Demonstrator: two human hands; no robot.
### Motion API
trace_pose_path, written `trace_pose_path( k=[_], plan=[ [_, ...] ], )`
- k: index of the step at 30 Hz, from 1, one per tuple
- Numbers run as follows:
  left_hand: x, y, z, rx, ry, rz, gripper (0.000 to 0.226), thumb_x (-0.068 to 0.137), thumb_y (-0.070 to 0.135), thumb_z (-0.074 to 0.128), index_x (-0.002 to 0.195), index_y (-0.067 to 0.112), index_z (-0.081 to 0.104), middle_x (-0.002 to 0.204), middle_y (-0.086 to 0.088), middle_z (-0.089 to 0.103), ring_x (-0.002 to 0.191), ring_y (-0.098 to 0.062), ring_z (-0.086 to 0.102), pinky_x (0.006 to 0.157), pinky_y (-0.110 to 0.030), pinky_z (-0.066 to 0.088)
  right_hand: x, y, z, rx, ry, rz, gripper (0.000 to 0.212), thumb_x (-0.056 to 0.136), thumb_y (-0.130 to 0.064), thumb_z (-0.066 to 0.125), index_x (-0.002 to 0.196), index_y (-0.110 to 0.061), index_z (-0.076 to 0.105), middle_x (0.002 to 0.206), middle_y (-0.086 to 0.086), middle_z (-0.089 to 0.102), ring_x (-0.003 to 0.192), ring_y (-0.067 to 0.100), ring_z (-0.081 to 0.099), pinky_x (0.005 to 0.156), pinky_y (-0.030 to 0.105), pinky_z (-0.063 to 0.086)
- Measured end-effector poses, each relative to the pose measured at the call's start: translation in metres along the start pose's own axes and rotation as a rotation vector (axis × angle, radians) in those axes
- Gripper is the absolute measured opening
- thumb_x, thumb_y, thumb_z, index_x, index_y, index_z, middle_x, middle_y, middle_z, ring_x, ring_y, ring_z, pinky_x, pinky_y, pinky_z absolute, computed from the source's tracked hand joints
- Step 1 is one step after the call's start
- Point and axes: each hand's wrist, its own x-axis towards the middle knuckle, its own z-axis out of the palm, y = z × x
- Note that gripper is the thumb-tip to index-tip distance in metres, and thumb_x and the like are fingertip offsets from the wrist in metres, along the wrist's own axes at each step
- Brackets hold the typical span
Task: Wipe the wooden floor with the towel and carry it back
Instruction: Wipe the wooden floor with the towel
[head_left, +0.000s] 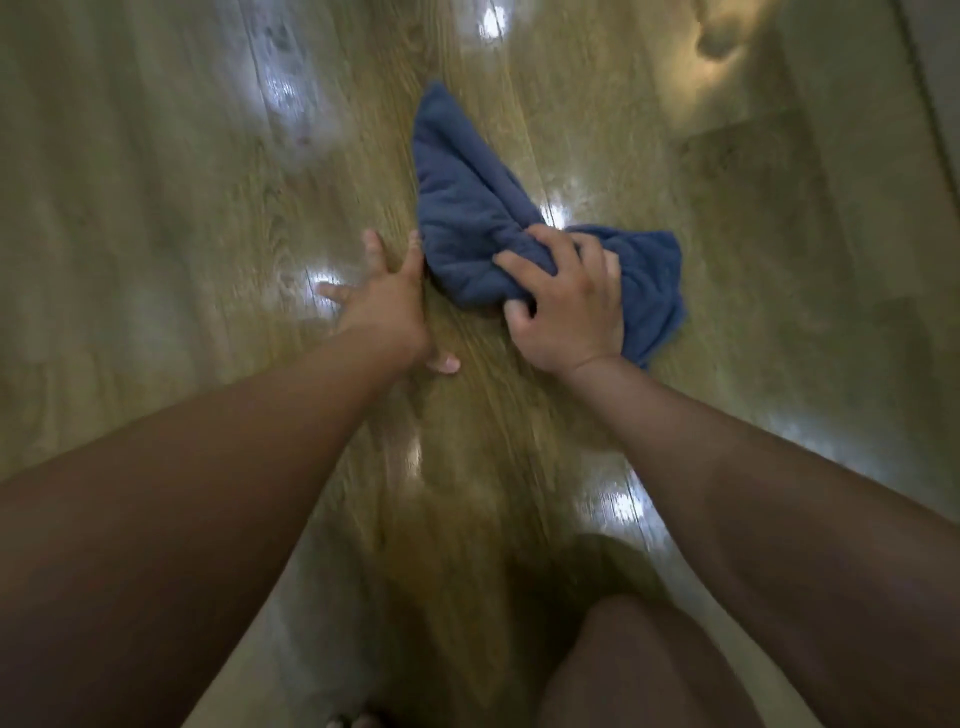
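Towel (498, 208) lies bunched on the wooden floor (156, 208) ahead of us, dark blue terry, soft and limp, and we judge it light and a bit draggy on the glossy boards. Our right hand (563, 306) has its fingers curled into the nearer folds, gripping a wad. Our left hand (387, 299) rests spread flat on the floor just beside the towel's edge, holding nothing.

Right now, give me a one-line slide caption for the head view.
Right hand grips a bunched blue towel on the wooden floor; left hand rests spread on the floor beside it.
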Motion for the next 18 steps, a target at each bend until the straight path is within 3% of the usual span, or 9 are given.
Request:
trace_pose_path(
  k=[2, 5, 8, 11, 14, 16, 18],
  plan=[
    [-0.011, 0.003, 0.015, 0.046, 0.036, 0.067, 0.145, 0.055, 0.051, 0.093, 0.158, 0.023, -0.006, 0.165, -0.017, -0.012, 0.15, -0.044, 0.014, 0.116, -0.065, 0.023, -0.003, -0.002, 0.002, 0.001, 0.018, 0.027, 0.043, 0.072, -0.036, 0.055, 0.111, -0.033, 0.073, 0.13, 0.003, 0.063, 0.107, 0.036, 0.057, 0.09, 0.044, 0.039],
    [-0.056, 0.021, 0.059, 0.139, 0.007, 0.05, 0.147, 0.063, 0.05, 0.089, 0.155, 0.013, -0.02, 0.162, -0.025, -0.017, 0.152, -0.039, -0.007, 0.112, -0.074, 0.014, -0.006, -0.002, -0.004, 0.011, 0.061, 0.066, 0.045, 0.077, -0.037, 0.052, 0.118, -0.036, 0.07, 0.136, 0.001, 0.06, 0.117, 0.034, 0.054, 0.097, 0.045, 0.036],
    [-0.095, 0.03, 0.094, 0.18, -0.013, 0.049, 0.134, 0.073, 0.046, 0.085, 0.156, 0.01, -0.014, 0.161, -0.031, -0.013, 0.149, -0.047, 0.012, 0.116, -0.067, 0.018, -0.013, -0.013, -0.009, -0.038, -0.008, 0.122, 0.045, 0.089, -0.036, 0.054, 0.134, -0.039, 0.059, 0.15, 0.0, 0.047, 0.13, 0.032, 0.043, 0.108, 0.043, 0.028],
    [-0.09, 0.022, 0.1, 0.181, 0.107, 0.08, 0.129, 0.066, 0.05, 0.088, 0.158, 0.011, 0.006, 0.161, -0.029, 0.012, 0.145, -0.044, 0.027, 0.114, -0.065, 0.026, -0.071, -0.01, -0.014, 0.009, -0.065, 0.062, 0.048, 0.089, -0.043, 0.054, 0.137, -0.039, 0.055, 0.147, 0.005, 0.046, 0.125, 0.036, 0.046, 0.103, 0.044, 0.038],
    [-0.091, 0.022, 0.103, 0.173, 0.116, 0.098, 0.13, 0.064, 0.049, 0.089, 0.158, 0.01, 0.007, 0.16, -0.028, 0.013, 0.144, -0.046, 0.028, 0.114, -0.064, 0.027, -0.186, 0.066, -0.04, 0.029, -0.004, -0.004, 0.055, 0.08, -0.05, 0.05, 0.13, -0.031, 0.064, 0.131, 0.013, 0.06, 0.105, 0.043, 0.059, 0.085, 0.047, 0.052],
    [-0.091, 0.021, 0.102, 0.174, 0.129, 0.094, 0.133, 0.065, 0.049, 0.089, 0.158, 0.01, 0.004, 0.161, -0.03, 0.009, 0.144, -0.047, 0.027, 0.115, -0.063, 0.027, -0.221, 0.148, -0.074, -0.071, 0.086, 0.168, 0.061, 0.079, -0.049, 0.046, 0.132, -0.024, 0.064, 0.129, 0.019, 0.061, 0.106, 0.045, 0.06, 0.092, 0.05, 0.052],
    [-0.089, 0.02, 0.102, 0.176, 0.143, 0.106, 0.133, 0.064, 0.051, 0.089, 0.158, 0.009, 0.004, 0.161, -0.03, 0.011, 0.146, -0.045, 0.025, 0.115, -0.062, 0.027, -0.234, 0.224, -0.11, -0.157, 0.167, 0.471, 0.063, 0.079, -0.049, 0.04, 0.132, -0.019, 0.059, 0.127, 0.026, 0.058, 0.11, 0.047, 0.058, 0.098, 0.052, 0.048]
  ],
)
